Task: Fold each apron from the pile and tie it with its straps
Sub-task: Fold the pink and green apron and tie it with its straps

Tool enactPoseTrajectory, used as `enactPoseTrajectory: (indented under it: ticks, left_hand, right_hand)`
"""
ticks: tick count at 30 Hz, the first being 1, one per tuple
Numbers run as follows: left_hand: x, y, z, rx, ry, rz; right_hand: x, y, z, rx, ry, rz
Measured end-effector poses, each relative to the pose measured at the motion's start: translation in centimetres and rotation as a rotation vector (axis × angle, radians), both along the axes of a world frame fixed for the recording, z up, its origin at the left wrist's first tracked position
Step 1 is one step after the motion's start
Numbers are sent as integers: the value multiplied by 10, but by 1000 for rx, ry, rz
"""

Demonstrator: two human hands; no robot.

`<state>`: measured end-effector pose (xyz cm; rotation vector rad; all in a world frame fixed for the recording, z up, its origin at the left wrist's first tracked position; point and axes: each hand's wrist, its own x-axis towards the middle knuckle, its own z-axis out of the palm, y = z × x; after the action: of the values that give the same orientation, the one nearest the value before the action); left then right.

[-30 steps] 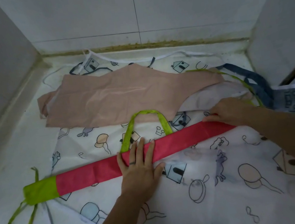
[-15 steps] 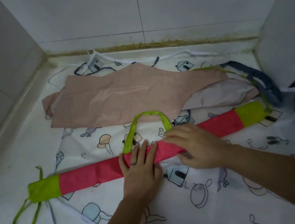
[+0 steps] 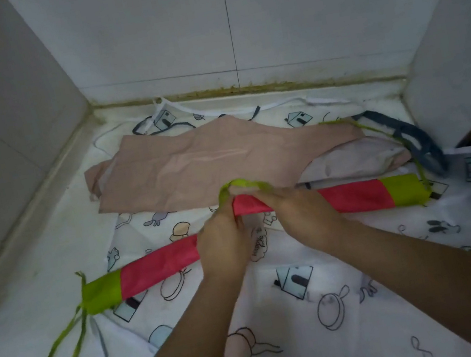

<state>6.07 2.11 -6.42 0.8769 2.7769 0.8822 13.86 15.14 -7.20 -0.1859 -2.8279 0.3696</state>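
Fingers (image 3: 276, 202) pinch the narrow folded red apron (image 3: 161, 262), green-capped ends.

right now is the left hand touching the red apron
Touching. The head view shows the left hand gripping the middle of the folded red apron, its fingers curled round the raised fold, with no gap visible.

left hand (image 3: 223, 243) and right hand (image 3: 303, 213) close together, both curled gripping, forearms extended forward

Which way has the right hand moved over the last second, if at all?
Yes. The right hand moved left, away from the blue strap, to the middle of the red apron beside the left hand.
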Motion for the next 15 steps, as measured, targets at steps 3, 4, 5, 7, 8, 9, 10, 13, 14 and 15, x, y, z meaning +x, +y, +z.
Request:
enactPoseTrajectory:
  ticks: [3, 4, 5, 7, 8, 9, 10, 13, 14, 15]
  left_hand:
    - [-11, 13, 55, 286, -95, 16]
    - [-14, 17, 78, 366, -135, 19]
    - [-17, 21, 99, 443, -187, 24]
    - [-17, 25, 141, 589, -275, 51]
    - [-16, 25, 165, 668, -318, 59]
    - [-15, 26, 182, 734, -365, 73]
    - [-15, 28, 198, 787, -407, 99]
    - [-17, 28, 236, 984, -596, 169]
    - [-18, 28, 246, 1049, -674, 169]
    - [-22, 27, 250, 1093, -735, 173]
  right_hand:
    - [-7, -6, 71, -197, -7, -78]
    - [-10, -8, 94, -278, 25, -92]
    - [-14, -9, 113, -327, 70, -103]
    - [-22, -10, 143, -313, 208, -112]
    - [-25, -10, 159, -297, 278, -96]
    - [-28, -11, 171, -294, 325, -87]
    - [-29, -12, 184, -286, 359, -79]
    - [-23, -19, 215, -286, 375, -74]
    - [-20, -20, 224, -274, 368, -68]
    - [-17, -20, 226, -259, 349, -68]
